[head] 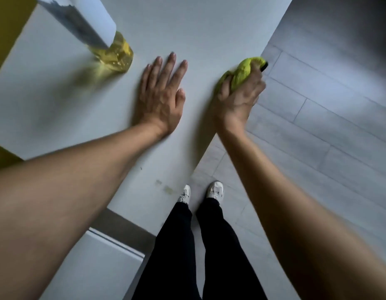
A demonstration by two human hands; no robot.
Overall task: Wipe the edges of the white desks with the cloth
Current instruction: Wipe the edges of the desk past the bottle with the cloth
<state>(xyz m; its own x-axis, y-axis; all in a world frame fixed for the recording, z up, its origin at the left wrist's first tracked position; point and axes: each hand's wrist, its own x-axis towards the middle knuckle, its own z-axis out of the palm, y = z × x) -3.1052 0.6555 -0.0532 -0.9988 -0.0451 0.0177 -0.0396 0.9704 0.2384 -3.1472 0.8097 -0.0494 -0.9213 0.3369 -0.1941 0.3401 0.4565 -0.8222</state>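
A white desk (79, 118) fills the left and middle of the head view, its right edge running diagonally from top right down to the middle. My right hand (239, 98) grips a bunched yellow-green cloth (244, 70) and holds it against that right edge, fingers wrapped over the side. My left hand (161, 94) lies flat on the desk top, fingers straight and spread, a little left of the cloth.
A bottle with yellow liquid and a white label (114, 48) stands on the desk at the upper left. A second white desk (96, 267) sits below left across a dark gap. My legs and white shoes (200, 191) stand on the grey plank floor (317, 126).
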